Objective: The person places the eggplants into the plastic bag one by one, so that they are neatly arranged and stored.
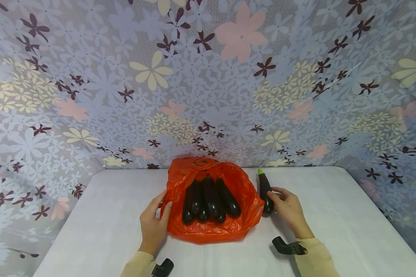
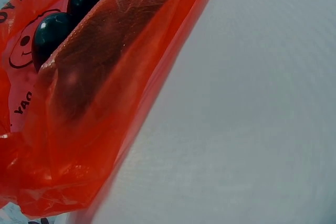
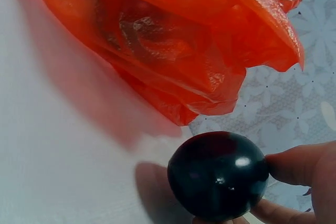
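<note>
A red plastic bag (image 1: 208,234) lies with its mouth towards me, several dark eggplants (image 1: 211,198) inside it. At the bag's left side, my left hand (image 1: 153,223) holds the plastic between thumb and fingers; the left wrist view shows the bag (image 2: 79,177) but not that hand. My right hand (image 1: 291,211) grips a single eggplant (image 1: 264,188) with a green stem end, just right of the bag. Up close in the right wrist view, the round end of this eggplant (image 3: 218,177) sits between thumb and fingers, apart from the bag.
The bag and eggplants are on a white-covered table (image 1: 332,215). A flower-patterned cloth (image 1: 208,96) rises behind the table's back edge and along both sides. Each wrist carries a black strap mount (image 1: 287,246).
</note>
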The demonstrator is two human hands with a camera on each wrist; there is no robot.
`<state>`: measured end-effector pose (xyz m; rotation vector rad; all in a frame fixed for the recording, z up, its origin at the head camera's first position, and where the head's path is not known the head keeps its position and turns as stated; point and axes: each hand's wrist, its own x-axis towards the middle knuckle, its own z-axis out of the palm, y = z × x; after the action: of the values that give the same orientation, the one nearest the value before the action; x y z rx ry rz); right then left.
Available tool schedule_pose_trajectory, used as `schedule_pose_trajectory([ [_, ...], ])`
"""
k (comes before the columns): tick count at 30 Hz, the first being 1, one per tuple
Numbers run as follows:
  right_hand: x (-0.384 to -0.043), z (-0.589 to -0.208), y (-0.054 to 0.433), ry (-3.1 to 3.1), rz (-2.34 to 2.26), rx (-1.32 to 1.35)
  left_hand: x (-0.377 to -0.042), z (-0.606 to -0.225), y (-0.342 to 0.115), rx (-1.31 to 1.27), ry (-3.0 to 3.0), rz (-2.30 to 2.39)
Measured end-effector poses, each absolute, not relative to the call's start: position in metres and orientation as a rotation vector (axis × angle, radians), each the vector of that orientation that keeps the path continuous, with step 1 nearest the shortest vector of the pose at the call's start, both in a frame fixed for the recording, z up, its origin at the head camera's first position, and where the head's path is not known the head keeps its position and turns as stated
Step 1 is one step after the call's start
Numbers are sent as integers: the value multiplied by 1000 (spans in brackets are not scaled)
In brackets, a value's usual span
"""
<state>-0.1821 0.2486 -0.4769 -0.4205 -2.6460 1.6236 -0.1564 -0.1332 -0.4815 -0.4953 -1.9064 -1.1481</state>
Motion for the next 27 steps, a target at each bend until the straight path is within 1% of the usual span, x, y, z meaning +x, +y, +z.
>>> schedule_pose_trajectory([
  [10, -183, -464, 248, -2630, 1616, -437, -173, -505, -145, -481, -1947, -1171],
  [27, -176, -433, 250, -2557, 1685, -458, -180, -496, -148, -491, -1953, -1203],
])
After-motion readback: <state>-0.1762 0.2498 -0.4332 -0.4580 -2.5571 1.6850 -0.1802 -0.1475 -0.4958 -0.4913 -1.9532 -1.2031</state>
